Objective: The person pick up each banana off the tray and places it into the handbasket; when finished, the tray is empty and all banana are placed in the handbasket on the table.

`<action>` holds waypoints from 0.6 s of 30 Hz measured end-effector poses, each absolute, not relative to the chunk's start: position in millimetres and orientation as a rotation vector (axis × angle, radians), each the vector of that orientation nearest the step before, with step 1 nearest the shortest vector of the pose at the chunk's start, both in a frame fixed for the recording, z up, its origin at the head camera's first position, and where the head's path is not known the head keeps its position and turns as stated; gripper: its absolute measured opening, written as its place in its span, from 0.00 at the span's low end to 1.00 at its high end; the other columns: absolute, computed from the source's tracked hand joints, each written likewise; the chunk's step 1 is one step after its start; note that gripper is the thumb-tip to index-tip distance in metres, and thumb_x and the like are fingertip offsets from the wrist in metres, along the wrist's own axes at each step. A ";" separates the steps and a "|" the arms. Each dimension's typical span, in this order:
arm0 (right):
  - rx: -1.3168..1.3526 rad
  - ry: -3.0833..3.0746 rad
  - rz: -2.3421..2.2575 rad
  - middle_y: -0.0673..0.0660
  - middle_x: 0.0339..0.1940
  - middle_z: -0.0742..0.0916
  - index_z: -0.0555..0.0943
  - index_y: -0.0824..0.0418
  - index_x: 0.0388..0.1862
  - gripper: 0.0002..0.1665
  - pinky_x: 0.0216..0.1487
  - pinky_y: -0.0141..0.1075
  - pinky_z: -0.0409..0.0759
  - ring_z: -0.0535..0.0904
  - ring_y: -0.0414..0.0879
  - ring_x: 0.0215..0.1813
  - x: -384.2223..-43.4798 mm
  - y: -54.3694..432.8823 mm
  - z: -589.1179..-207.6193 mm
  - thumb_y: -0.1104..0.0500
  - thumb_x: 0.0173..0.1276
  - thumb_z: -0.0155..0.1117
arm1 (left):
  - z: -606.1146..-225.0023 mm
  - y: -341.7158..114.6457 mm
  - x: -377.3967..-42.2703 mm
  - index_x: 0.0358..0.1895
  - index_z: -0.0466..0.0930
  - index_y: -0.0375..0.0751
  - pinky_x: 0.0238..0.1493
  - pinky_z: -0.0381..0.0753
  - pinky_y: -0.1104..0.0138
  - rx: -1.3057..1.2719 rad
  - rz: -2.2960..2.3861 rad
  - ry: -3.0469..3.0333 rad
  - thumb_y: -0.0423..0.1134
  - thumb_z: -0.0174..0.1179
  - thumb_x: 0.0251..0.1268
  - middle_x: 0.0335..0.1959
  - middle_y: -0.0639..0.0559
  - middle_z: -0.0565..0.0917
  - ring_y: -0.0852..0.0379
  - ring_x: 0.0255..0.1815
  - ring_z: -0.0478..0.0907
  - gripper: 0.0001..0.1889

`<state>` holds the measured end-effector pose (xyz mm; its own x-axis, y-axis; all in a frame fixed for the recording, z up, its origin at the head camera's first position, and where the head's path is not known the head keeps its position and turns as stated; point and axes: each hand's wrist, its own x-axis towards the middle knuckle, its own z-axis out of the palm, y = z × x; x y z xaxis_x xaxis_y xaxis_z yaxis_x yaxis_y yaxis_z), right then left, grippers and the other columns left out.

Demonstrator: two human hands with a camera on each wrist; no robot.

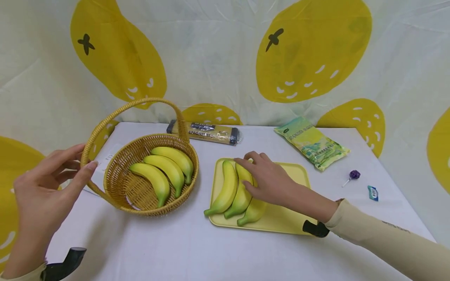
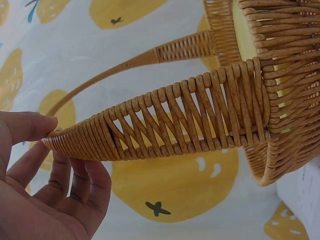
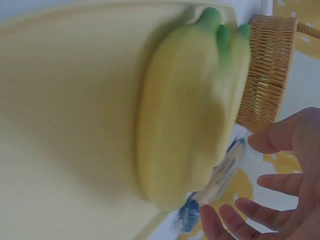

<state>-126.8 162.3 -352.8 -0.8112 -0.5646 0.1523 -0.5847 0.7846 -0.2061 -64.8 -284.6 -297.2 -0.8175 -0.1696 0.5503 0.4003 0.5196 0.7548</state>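
My left hand pinches the handle of a wicker basket between thumb and fingers. The basket leans toward me, with three yellow-green bananas inside it. Over a pale yellow tray hovers my right hand, its fingers spread and slightly bent. Three more bananas lie side by side at the tray's left end, partly hidden by that hand in the head view. In the right wrist view the fingers stand apart from these bananas, holding nothing.
Behind the basket lies a spaghetti packet. Right of it are a green-yellow bag, a purple lollipop and a small blue wrapped sweet. A fruit-patterned curtain hangs behind the white table.
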 end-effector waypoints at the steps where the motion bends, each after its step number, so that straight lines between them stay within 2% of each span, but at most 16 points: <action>1: 0.917 -2.893 0.377 0.60 0.62 0.79 0.76 0.55 0.76 0.37 0.29 0.39 0.78 0.75 0.58 0.53 -125.3 165.4 -355.9 0.56 0.69 0.73 | -298.2 -285.3 -65.2 0.61 0.84 0.25 0.50 0.82 0.78 -0.189 -1.286 -2.184 0.13 0.69 0.56 0.49 0.42 0.87 0.55 0.40 0.82 0.26; 4: 0.861 -2.920 0.388 0.61 0.63 0.78 0.76 0.55 0.77 0.39 0.27 0.39 0.77 0.75 0.59 0.53 -121.2 172.6 -363.4 0.53 0.68 0.75 | -299.5 -286.3 -65.5 0.61 0.84 0.26 0.50 0.82 0.78 -0.184 -1.283 -2.184 0.13 0.70 0.56 0.49 0.45 0.88 0.55 0.40 0.82 0.26; 9: 0.787 -2.966 0.418 0.64 0.66 0.76 0.72 0.55 0.80 0.44 0.24 0.39 0.77 0.74 0.61 0.56 -114.2 179.3 -370.2 0.49 0.67 0.75 | -297.1 -284.8 -64.1 0.61 0.85 0.26 0.50 0.82 0.77 -0.176 -1.269 -2.199 0.13 0.69 0.57 0.49 0.42 0.87 0.55 0.40 0.81 0.26; 13: 0.750 -2.977 0.419 0.65 0.69 0.74 0.71 0.54 0.81 0.46 0.23 0.41 0.78 0.73 0.64 0.61 -108.8 181.9 -375.9 0.48 0.66 0.76 | -300.1 -286.5 -64.9 0.61 0.85 0.26 0.50 0.82 0.78 -0.180 -1.273 -2.188 0.13 0.69 0.56 0.48 0.47 0.88 0.55 0.40 0.81 0.26; 18: 0.728 -2.973 0.440 0.66 0.69 0.73 0.69 0.54 0.81 0.48 0.22 0.41 0.77 0.72 0.65 0.60 -102.6 184.4 -384.3 0.47 0.65 0.76 | -299.1 -285.5 -65.1 0.61 0.85 0.27 0.50 0.82 0.78 -0.182 -1.277 -2.187 0.13 0.69 0.57 0.48 0.47 0.88 0.55 0.40 0.81 0.26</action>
<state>-102.6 184.4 -384.3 -0.8878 -0.4456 0.1147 -0.4598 0.8486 -0.2617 -65.1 -285.5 -299.1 -0.8145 -0.1729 0.5539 0.3975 0.5292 0.7497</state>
